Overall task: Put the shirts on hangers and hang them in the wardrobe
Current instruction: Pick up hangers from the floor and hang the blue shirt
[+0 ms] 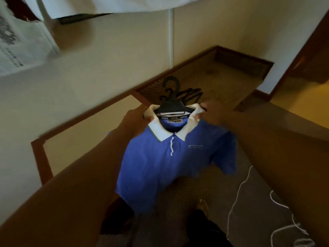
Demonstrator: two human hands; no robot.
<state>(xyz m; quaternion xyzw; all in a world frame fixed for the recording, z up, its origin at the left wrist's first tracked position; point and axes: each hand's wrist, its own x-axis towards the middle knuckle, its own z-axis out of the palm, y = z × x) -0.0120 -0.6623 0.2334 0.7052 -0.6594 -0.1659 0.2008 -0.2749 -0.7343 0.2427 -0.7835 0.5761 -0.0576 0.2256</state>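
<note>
Left hand (138, 120) pinches the collar at nine o'clock of the hanger (173, 104); right hand (211, 113) grips it at three; shirt (170, 161) hangs mid-air; level both shoulders before hanging.

Cream walls (110, 56) are filling the view from nine to twelve o'clock, edged below by a dark wood skirting board (85, 120). Patterned brown carpet (222, 77) is running toward one o'clock. A white cord (238, 191) is trailing across the floor at four o'clock, and warm yellow light is glowing at three o'clock.
</note>
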